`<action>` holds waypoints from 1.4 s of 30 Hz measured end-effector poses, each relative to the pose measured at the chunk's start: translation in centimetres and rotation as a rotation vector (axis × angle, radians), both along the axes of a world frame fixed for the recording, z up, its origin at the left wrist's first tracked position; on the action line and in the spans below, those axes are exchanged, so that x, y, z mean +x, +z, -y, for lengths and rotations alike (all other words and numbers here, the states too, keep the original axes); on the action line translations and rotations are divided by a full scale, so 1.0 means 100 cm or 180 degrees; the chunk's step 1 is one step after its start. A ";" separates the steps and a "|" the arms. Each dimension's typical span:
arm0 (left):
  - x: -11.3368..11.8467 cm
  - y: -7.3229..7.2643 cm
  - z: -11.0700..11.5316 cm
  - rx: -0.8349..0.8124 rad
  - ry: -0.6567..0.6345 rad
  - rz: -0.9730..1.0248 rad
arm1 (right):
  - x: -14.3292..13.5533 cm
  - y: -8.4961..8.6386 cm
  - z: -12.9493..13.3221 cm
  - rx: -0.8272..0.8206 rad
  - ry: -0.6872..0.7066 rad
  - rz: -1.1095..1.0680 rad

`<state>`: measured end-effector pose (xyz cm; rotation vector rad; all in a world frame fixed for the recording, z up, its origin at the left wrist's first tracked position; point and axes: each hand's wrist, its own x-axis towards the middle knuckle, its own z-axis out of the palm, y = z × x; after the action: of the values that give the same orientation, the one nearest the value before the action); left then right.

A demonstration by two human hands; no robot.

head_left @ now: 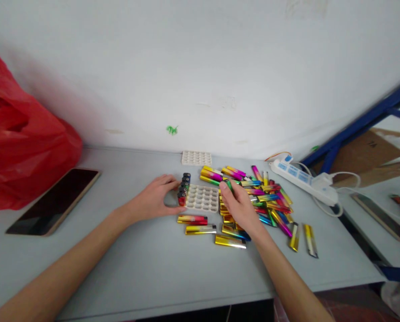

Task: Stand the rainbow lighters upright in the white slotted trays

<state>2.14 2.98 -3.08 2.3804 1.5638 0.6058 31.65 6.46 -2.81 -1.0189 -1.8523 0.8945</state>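
Observation:
A white tray (pixel 202 199) with rows of round holes lies flat on the table. Several lighters (pixel 184 190) with black tops stand upright along its left edge, a red one nearest me. My left hand (pixel 157 197) curves around that left end, thumb at the front corner and fingers behind the row. Pinched in my right hand (pixel 238 201), above the tray's right side, is a green lighter (pixel 228 183), mostly hidden by the fingers. A pile of shiny multicoloured lighters (pixel 276 201) spreads beneath and beyond this hand. In front of the tray lie a few loose lighters (pixel 200 229).
Against the wall sits a second white tray (pixel 196 158). A tablet (pixel 54 201) lies at the left beside a large red plastic bag (pixel 25 143). At the right are a white power strip (pixel 303 181) with cables and a blue metal frame (pixel 357 123).

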 end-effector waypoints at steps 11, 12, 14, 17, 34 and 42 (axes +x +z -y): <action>0.000 -0.001 0.002 0.0037 -0.0004 -0.0055 | -0.003 0.007 0.007 0.0198 -0.0124 0.0483; 0.000 0.000 0.002 0.0032 -0.0010 -0.0058 | -0.004 0.007 0.007 0.0199 -0.0144 0.0489; 0.001 0.000 0.002 0.0032 -0.0013 -0.0046 | -0.005 0.007 0.007 0.0210 -0.0209 0.0480; 0.001 0.001 0.002 0.0032 -0.0015 -0.0029 | -0.007 0.009 0.007 0.0231 -0.0290 0.0490; 0.000 -0.001 0.002 0.0000 0.0037 0.0025 | -0.005 0.009 0.010 0.0253 -0.0314 0.0648; 0.001 0.000 0.002 0.0069 0.0008 -0.0057 | -0.006 0.008 0.012 0.0593 0.0162 0.0505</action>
<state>2.25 2.81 -3.10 2.4065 1.5755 0.6068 31.09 5.22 -2.03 -0.9532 -2.0602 0.6712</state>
